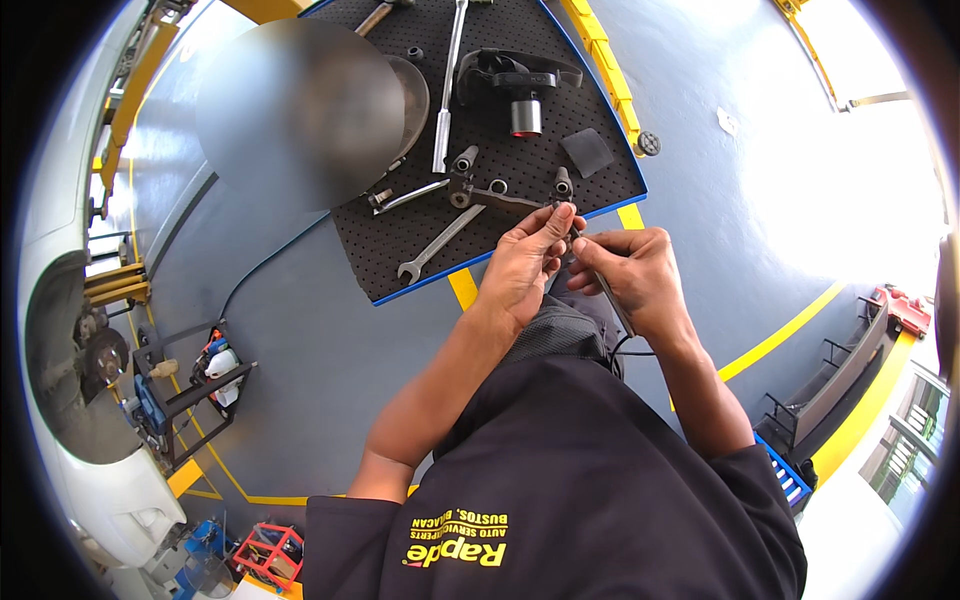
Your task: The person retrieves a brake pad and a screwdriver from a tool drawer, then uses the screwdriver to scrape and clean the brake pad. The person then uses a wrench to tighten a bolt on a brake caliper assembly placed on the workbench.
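Observation:
A dark metal brake caliper bracket (505,202) with two upright rubber-booted pins lies at the near edge of the black perforated tabletop (400,240). My left hand (530,255) is closed on its right end, thumb on top, just below the right-hand pin (563,182). Beside it, my right hand (640,275) grips a slim grey metal tool (615,305), which slants from the fingertips down past the palm. The tool's far tip is hidden by my fingers, so I cannot tell whether it touches the bracket. A combination wrench (435,250) lies left of my left hand.
On the tabletop are a long metal bar (448,100), a strapped lamp (526,115), a dark square pad (587,152), a socket (415,53) and a hammer (378,15). A blurred person's head (300,110) covers the left part. A yellow lift arm (605,65) runs along the right.

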A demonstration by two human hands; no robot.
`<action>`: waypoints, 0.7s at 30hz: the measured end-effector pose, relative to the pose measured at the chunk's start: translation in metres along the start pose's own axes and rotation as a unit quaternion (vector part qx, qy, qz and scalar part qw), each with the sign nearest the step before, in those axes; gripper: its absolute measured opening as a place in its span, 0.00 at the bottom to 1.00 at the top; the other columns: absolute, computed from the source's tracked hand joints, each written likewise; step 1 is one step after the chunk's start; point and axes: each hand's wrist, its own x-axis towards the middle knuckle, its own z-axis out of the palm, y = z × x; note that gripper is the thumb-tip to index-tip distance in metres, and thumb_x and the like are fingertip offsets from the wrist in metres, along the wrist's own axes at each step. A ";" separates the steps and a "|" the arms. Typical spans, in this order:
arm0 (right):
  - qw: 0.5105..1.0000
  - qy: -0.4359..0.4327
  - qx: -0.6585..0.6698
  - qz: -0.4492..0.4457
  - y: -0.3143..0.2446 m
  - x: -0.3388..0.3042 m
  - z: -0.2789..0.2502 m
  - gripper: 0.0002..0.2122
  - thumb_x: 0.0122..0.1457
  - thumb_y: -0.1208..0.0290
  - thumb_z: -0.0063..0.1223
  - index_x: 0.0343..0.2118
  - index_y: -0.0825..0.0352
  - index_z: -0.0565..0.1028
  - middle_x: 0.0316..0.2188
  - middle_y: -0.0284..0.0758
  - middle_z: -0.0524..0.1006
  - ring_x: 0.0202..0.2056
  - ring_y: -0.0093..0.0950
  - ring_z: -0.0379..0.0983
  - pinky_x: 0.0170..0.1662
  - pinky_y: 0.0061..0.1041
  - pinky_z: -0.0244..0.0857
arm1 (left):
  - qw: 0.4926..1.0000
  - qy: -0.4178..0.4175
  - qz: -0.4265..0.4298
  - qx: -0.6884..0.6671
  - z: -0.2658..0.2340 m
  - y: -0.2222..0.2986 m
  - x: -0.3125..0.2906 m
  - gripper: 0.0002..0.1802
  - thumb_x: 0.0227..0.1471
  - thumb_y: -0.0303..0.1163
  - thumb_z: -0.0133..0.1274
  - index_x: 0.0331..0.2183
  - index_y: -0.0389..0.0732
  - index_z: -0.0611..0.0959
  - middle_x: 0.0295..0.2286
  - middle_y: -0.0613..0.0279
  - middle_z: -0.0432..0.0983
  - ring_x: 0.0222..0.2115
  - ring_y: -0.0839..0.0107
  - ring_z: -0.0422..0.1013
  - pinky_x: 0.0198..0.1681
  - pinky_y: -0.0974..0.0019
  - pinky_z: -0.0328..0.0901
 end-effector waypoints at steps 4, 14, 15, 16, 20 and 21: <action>0.997 0.036 0.065 0.023 0.006 0.015 0.008 0.13 0.71 0.68 0.63 0.37 0.77 0.88 0.28 0.39 0.87 0.28 0.25 0.86 0.33 0.21 0.77 | 0.997 -0.024 -0.046 -0.061 -0.003 -0.005 0.017 0.19 0.66 0.49 0.66 0.52 0.50 0.89 0.47 0.71 0.84 0.42 0.78 0.71 0.53 0.66 0.65; 0.989 0.106 0.078 0.062 0.006 0.032 0.024 0.13 0.69 0.70 0.64 0.36 0.78 0.87 0.26 0.41 0.86 0.26 0.26 0.85 0.30 0.24 0.79 | 0.974 -0.042 -0.163 -0.154 -0.013 0.003 0.038 0.14 0.70 0.48 0.61 0.51 0.54 0.89 0.47 0.77 0.83 0.46 0.73 0.74 0.50 0.60 0.67; 0.989 0.109 0.072 0.072 0.003 0.033 0.026 0.13 0.69 0.70 0.64 0.36 0.79 0.87 0.26 0.41 0.86 0.26 0.26 0.85 0.30 0.24 0.79 | 0.970 -0.043 -0.175 -0.165 -0.014 0.004 0.040 0.13 0.70 0.48 0.61 0.49 0.56 0.89 0.45 0.81 0.84 0.44 0.75 0.75 0.49 0.59 0.67; 0.988 0.112 0.067 0.082 0.001 0.035 0.027 0.13 0.69 0.70 0.64 0.36 0.79 0.87 0.26 0.41 0.85 0.26 0.26 0.85 0.30 0.24 0.79 | 0.966 -0.047 -0.184 -0.176 -0.017 0.003 0.043 0.13 0.70 0.48 0.62 0.49 0.56 0.89 0.45 0.80 0.83 0.43 0.74 0.74 0.47 0.60 0.66; 0.984 0.125 0.069 0.110 0.001 0.039 0.030 0.13 0.68 0.69 0.65 0.35 0.79 0.87 0.25 0.40 0.85 0.24 0.25 0.84 0.28 0.23 0.78 | 0.954 -0.069 -0.205 -0.208 -0.021 0.002 0.046 0.13 0.69 0.48 0.63 0.48 0.55 0.88 0.43 0.80 0.81 0.36 0.75 0.69 0.38 0.63 0.61; 0.983 0.129 0.065 0.117 0.000 0.039 0.031 0.13 0.68 0.69 0.64 0.34 0.79 0.87 0.25 0.40 0.85 0.24 0.24 0.84 0.28 0.23 0.77 | 0.951 -0.074 -0.210 -0.213 -0.022 0.001 0.048 0.13 0.69 0.49 0.62 0.48 0.55 0.88 0.43 0.80 0.81 0.36 0.75 0.69 0.37 0.64 0.61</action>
